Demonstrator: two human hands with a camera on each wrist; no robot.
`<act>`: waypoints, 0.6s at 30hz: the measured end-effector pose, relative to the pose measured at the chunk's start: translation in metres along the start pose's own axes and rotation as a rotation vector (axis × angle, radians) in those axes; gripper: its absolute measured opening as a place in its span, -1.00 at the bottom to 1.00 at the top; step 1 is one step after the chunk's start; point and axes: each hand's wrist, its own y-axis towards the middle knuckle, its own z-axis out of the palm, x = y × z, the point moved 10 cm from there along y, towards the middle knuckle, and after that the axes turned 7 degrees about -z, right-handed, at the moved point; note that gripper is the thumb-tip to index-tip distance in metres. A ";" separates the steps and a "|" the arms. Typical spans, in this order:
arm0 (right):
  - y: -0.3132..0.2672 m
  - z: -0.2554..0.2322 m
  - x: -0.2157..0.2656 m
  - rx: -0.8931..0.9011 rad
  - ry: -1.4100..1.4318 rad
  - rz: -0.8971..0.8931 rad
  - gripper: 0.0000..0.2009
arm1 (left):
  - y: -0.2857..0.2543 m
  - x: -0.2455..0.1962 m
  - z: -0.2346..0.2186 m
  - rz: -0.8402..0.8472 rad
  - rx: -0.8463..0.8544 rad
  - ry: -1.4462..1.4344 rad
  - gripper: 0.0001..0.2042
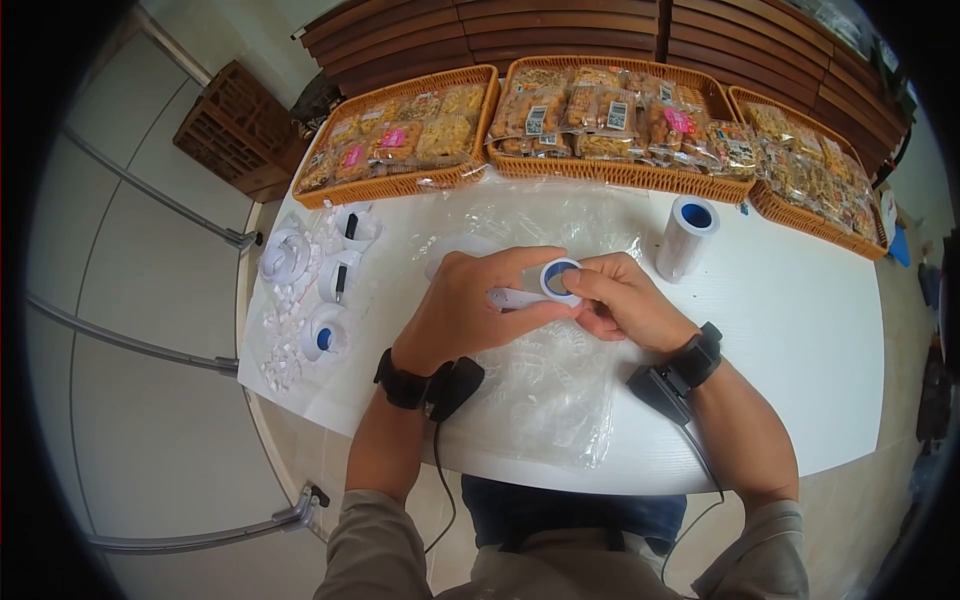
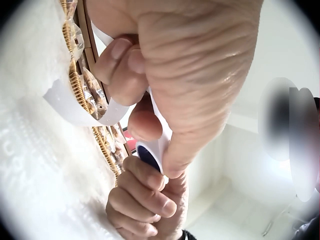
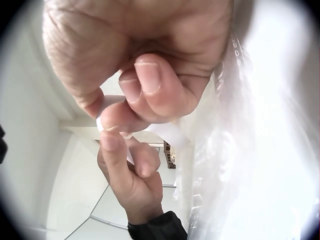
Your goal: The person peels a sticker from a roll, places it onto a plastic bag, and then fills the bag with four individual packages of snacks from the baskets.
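A small white label roll with a blue core (image 1: 549, 272) is held between both hands above the plastic sheeting. My left hand (image 1: 465, 305) grips it from the left, thumb below and fingers above. My right hand (image 1: 635, 305) pinches its right side, with the thumb over the core opening. The left wrist view shows a loose white strip (image 2: 75, 111) curling out past the left fingers, and the blue core (image 2: 148, 158) between the two hands. In the right wrist view the right fingers hide most of the white roll (image 3: 111, 101).
Clear plastic sheeting (image 1: 540, 410) covers the table's middle. Right of it stands a taller white roll (image 1: 682, 245) with a blue core. Used rolls (image 1: 325, 330) and paper scraps lie at left. Wicker baskets (image 1: 620, 178) of packaged snacks line the back.
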 end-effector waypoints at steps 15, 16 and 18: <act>0.003 0.005 0.006 0.007 -0.038 -0.086 -0.68 | -0.001 0.001 -0.011 0.046 -0.119 0.041 -0.57; 0.004 0.004 0.005 0.002 -0.040 -0.092 -0.68 | -0.001 0.001 -0.011 0.054 -0.118 0.044 -0.57; 0.004 0.004 0.005 0.003 -0.047 -0.093 -0.69 | 0.000 0.002 -0.009 0.043 -0.105 0.048 -0.58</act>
